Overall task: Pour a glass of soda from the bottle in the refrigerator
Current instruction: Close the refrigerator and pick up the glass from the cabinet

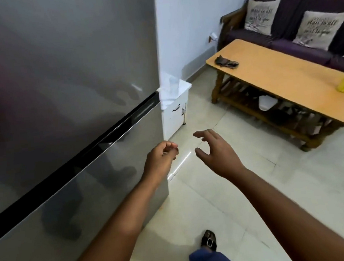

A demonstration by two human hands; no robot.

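I'm holding both hands out beside the closed refrigerator [59,99]: my left hand [159,159] is curling loosely, empty, and my right hand [215,151] is spreading open.

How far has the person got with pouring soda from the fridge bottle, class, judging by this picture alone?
Nothing looks done: both doors of the grey refrigerator are closed, and no bottle shows. In hand: the left hand, fingers loosely curled and holding nothing, is near the door edge; the right hand is spread open in the air. A clear glass seems to wait on the white cabinet. Opening, fetching and pouring remain.
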